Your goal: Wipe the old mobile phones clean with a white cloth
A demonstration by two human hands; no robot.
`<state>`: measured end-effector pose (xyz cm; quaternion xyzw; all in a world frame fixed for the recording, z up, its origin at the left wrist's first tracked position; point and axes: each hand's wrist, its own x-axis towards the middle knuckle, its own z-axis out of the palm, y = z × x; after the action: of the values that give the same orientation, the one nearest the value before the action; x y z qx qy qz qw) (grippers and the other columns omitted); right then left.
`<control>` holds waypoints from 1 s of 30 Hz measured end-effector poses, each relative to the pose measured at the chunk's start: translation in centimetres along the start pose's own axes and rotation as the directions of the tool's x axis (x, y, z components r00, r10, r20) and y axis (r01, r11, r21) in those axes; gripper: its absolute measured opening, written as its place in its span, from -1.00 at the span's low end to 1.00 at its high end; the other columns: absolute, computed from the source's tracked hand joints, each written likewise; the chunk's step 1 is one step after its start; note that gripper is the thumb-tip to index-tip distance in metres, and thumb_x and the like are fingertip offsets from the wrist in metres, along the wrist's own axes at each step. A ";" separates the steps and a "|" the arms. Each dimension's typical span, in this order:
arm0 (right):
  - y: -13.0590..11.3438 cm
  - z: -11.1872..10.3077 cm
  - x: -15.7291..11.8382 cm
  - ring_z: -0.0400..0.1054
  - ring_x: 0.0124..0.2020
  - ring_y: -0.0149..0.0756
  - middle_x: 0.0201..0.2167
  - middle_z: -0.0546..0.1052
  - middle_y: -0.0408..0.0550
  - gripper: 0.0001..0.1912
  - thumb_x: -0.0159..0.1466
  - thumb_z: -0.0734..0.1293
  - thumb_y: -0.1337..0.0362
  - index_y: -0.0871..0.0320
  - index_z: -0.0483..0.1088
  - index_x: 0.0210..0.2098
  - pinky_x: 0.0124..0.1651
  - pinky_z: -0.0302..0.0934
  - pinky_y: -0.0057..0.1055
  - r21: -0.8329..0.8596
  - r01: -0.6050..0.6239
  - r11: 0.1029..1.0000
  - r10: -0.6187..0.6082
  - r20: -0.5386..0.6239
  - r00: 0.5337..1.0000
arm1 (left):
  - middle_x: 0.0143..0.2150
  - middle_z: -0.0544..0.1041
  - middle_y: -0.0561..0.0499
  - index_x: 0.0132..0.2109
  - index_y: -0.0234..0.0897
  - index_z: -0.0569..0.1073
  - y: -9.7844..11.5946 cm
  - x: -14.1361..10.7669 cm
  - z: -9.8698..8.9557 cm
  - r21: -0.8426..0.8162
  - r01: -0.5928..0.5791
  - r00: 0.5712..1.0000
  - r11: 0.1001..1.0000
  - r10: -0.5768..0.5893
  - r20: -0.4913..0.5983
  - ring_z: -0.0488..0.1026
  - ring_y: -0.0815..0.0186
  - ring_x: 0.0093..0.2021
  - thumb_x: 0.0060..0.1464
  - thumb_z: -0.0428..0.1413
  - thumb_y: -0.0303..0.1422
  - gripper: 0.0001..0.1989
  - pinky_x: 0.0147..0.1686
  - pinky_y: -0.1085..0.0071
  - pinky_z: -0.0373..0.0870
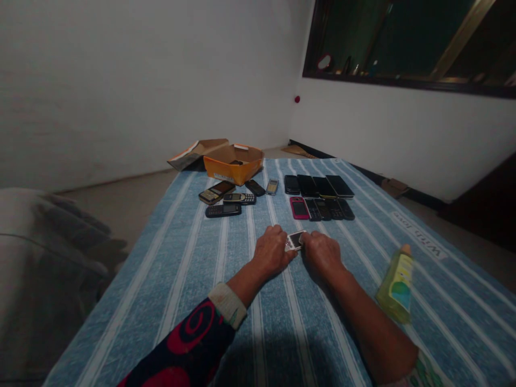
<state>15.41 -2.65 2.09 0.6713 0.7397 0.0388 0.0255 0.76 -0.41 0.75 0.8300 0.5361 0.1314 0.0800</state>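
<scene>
Between my hands, over the middle of the table, is a small white mobile phone [296,240] with a dark screen. My left hand [273,250] grips its left end, fingers curled. From the other side my right hand [321,251] is closed at the phone's right end, its fingertips against the edge by the screen; a small pale bit under them is too unclear to name. Just beyond lie a pink-framed phone [299,208] and several dark keypad phones [323,209] in a row. Behind that row are several larger black phones [308,186], side by side.
An orange cardboard box [231,173] with its lid [197,153] open stands at the far left end, something dark inside. Several loose phones [223,210] lie before it. At right, a yellow-green bottle [397,287] rests on the striped blue tablecloth [181,279]. A grey-covered shape [48,285] is at left.
</scene>
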 end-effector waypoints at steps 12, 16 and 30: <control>0.8 0.3 -0.6 0.47 -0.18 -0.18 -0.22 0.54 0.08 -0.72 0.36 0.11 0.37 0.18 0.43 -0.12 -0.28 0.15 -0.39 0.038 0.045 0.998 -0.046 0.026 0.999 | -0.09 0.44 -0.11 -0.19 -0.28 0.47 0.0 -0.1 0.0 -0.002 -0.012 1.000 1.000 0.012 -0.004 0.36 0.12 -0.03 0.05 0.20 -0.17 -0.73 -0.11 0.27 0.38; 0.3 0.5 -0.5 0.47 -0.16 -0.18 -0.18 0.55 0.08 -0.75 0.33 0.14 0.38 0.19 0.44 -0.17 -0.27 0.15 -0.39 0.058 0.038 0.998 -0.037 -0.009 0.999 | -0.08 0.44 -0.12 -0.19 -0.27 0.47 0.0 0.0 0.1 0.003 -0.009 1.000 1.000 0.009 0.003 0.35 0.10 -0.02 0.05 0.18 -0.19 -0.74 -0.12 0.25 0.39; 0.5 0.9 -1.0 0.46 -0.18 -0.19 -0.21 0.55 0.08 -0.73 0.35 0.11 0.38 0.20 0.45 -0.18 -0.29 0.12 -0.40 0.056 0.033 0.998 -0.030 -0.051 0.998 | -0.10 0.44 -0.12 -0.21 -0.28 0.47 -0.1 0.1 0.2 -0.008 -0.017 1.000 1.000 0.017 -0.006 0.35 0.11 -0.04 0.04 0.19 -0.16 -0.72 -0.14 0.26 0.39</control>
<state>16.09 -3.55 1.25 0.6587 0.7515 0.0343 -0.0117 0.72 -0.30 0.56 0.8339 0.5286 0.1367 0.0806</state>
